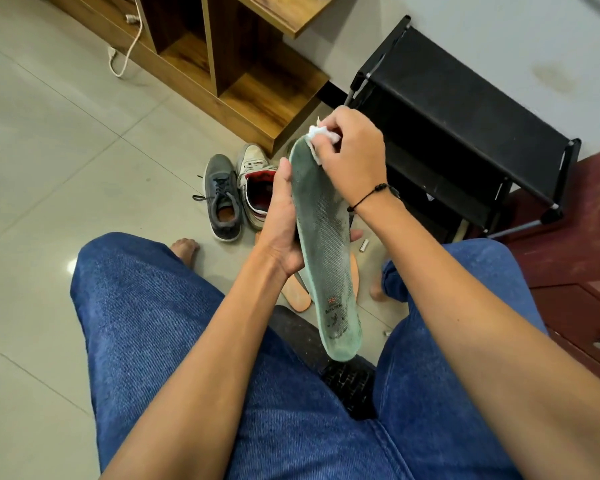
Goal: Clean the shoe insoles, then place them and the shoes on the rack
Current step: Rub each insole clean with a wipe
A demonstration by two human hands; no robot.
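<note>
Left hand point(280, 223) clamped green insole point(321, 244) mid-length, steadying it upright; right hand point(352, 157) pinched white wipe point(321, 135) against toe end, scrubbing.

Even bright light, sharp; wide-angle edge distortion.

green mesh-textured insole point(321, 237) with dark smudges; white wipe point(321, 135); grey sneaker point(222, 199) beside a white one with red lining point(255, 181); black rack point(458, 133); blue jeans point(146, 313)
</note>
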